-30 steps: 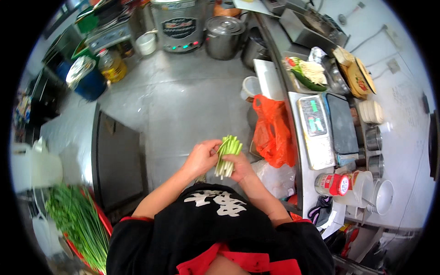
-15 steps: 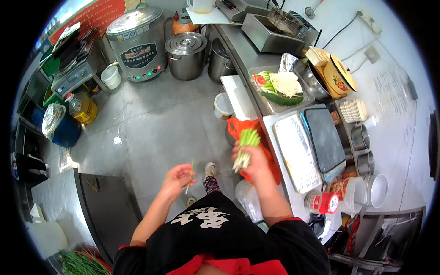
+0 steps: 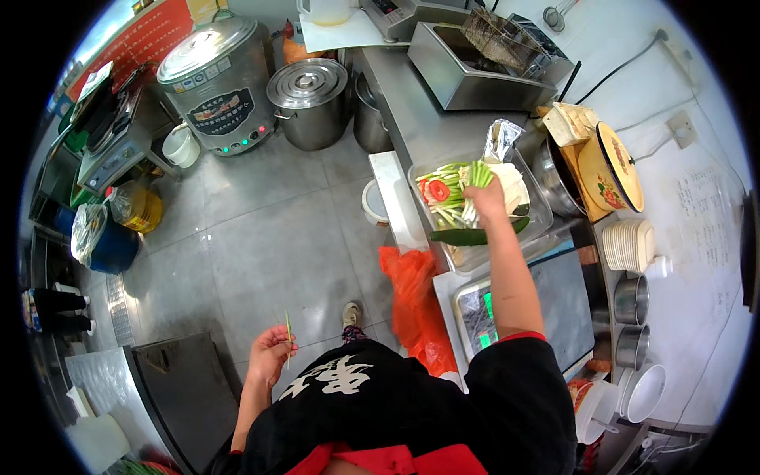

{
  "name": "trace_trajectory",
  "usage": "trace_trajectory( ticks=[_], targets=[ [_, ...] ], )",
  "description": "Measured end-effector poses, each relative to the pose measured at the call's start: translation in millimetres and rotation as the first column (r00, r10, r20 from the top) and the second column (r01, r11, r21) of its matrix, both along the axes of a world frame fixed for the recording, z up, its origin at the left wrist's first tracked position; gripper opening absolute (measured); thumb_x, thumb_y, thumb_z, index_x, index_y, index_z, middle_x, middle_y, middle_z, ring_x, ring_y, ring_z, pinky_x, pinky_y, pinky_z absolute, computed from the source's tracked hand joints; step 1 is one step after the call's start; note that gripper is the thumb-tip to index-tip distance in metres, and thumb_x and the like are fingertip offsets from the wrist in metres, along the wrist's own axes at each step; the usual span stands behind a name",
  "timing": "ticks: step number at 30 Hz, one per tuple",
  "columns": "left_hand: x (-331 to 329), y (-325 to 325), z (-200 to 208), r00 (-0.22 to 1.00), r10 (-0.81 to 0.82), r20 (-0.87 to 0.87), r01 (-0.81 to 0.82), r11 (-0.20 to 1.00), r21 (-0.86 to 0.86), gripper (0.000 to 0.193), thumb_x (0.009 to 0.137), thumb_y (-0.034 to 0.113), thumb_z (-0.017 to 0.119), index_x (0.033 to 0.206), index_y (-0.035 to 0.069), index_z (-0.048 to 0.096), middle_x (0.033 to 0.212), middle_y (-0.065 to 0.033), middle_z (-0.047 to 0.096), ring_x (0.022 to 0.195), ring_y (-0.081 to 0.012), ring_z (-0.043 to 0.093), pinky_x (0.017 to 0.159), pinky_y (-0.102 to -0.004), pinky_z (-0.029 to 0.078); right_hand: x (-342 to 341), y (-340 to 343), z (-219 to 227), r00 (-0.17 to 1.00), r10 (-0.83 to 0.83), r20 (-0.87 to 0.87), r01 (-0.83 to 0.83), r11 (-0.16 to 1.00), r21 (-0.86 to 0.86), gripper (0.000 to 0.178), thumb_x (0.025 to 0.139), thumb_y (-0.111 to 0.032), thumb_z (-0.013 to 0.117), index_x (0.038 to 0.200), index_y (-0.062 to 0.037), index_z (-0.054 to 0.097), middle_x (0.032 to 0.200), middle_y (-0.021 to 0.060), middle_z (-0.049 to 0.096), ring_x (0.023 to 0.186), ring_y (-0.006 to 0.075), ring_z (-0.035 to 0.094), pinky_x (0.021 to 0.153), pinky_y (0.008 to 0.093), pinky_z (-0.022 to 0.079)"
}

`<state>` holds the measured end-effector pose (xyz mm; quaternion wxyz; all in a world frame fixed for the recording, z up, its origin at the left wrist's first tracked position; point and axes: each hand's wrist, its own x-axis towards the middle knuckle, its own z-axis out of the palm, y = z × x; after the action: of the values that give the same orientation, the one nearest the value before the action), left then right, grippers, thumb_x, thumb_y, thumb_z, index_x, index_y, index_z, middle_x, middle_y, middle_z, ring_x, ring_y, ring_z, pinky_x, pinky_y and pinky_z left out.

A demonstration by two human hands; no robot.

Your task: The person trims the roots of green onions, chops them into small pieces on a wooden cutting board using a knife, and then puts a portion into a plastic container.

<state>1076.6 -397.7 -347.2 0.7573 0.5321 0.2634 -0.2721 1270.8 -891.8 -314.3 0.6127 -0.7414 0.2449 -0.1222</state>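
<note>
My right hand [image 3: 488, 199] is closed round a bunch of cut scallions [image 3: 480, 172]. It rests on the food in a clear plastic tray [image 3: 543, 207] on the counter. In that tray lie more scallions [image 3: 453, 176], a red slice [image 3: 438, 190], a pale white heap [image 3: 514, 184] and a long dark green cucumber [image 3: 459, 237]. Low at the left, over the floor, my left hand [image 3: 269, 352] pinches a single thin scallion stalk [image 3: 288, 323]. My right forearm passes above a scale [image 3: 558, 297] with a green-lit display and hides part of it.
An orange-red plastic bag [image 3: 419, 305] hangs at the counter's edge. Behind the tray are crumpled foil [image 3: 503, 141] and a steel fryer [image 3: 467, 75]. A yellow lidded pot [image 3: 609, 170] and stacked pale trays [image 3: 629, 244] line the right wall. A steel cabinet [image 3: 111, 392] stands at left.
My right hand has moved forward and right with the scallions, from above the orange-red bag to the plastic tray. The left hand, lower in view now, still holds its stalk. The view has shifted.
</note>
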Motion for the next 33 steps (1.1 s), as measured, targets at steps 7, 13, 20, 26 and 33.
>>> trace_trajectory(
  ticks=[7,13,20,26,33],
  targets=[
    [25,-32,-4,0.995,-0.061,-0.079,0.061,0.998,0.001,0.031,0.079,-0.013,0.055,0.106,0.001,0.059,0.092,-0.0080,0.062,0.078,-0.0179,0.063,0.068,-0.0268,0.052,8,9,-28,0.984,-0.018,-0.178,-0.029,0.964,-0.263,0.062,0.067,-0.005,0.069,0.122,0.0041,0.043,0.105,0.0190,0.063,0.096,0.0299,0.063,0.087,0.0347,0.048],
    [41,-39,-2,0.996,-0.064,-0.062,0.064,0.998,0.002,0.031,0.079,-0.014,0.053,0.106,0.001,0.059,0.092,-0.0074,0.063,0.077,-0.0187,0.063,0.069,-0.0283,0.052,-4,28,-6,0.956,-0.064,-0.287,-0.078,0.886,-0.457,0.081,0.077,-0.034,0.070,0.137,0.0045,0.032,0.119,0.0284,0.058,0.110,0.0389,0.057,0.094,0.0412,0.044],
    [38,-38,0,0.993,-0.056,-0.108,0.058,0.998,0.019,0.031,0.079,-0.015,0.053,0.106,0.001,0.059,0.092,-0.0072,0.062,0.077,-0.0188,0.063,0.069,-0.0277,0.052,-36,21,9,0.921,0.028,-0.389,-0.248,0.812,-0.528,0.053,0.075,-0.024,0.068,0.120,0.0010,0.053,0.099,0.0232,0.065,0.094,0.0378,0.063,0.084,0.0416,0.049],
    [33,-32,-4,0.995,-0.039,-0.097,0.040,0.999,0.004,0.030,0.080,-0.014,0.053,0.107,0.000,0.057,0.092,-0.0079,0.062,0.077,-0.0185,0.063,0.069,-0.0272,0.053,-30,1,-33,0.941,0.062,-0.332,-0.271,0.725,-0.633,0.037,0.075,-0.016,0.066,0.108,-0.0008,0.061,0.085,0.0178,0.068,0.079,0.0363,0.065,0.074,0.0418,0.051],
    [17,-21,-8,0.994,-0.003,-0.109,0.004,1.000,0.009,0.029,0.080,-0.014,0.053,0.106,0.000,0.057,0.091,-0.0071,0.062,0.075,-0.0183,0.063,0.068,-0.0273,0.053,-19,24,-8,0.976,0.176,-0.128,-0.213,0.653,-0.727,0.029,0.079,-0.019,0.066,0.106,-0.0065,0.065,0.082,0.0168,0.063,0.074,0.0345,0.062,0.068,0.0434,0.050]
  ],
)
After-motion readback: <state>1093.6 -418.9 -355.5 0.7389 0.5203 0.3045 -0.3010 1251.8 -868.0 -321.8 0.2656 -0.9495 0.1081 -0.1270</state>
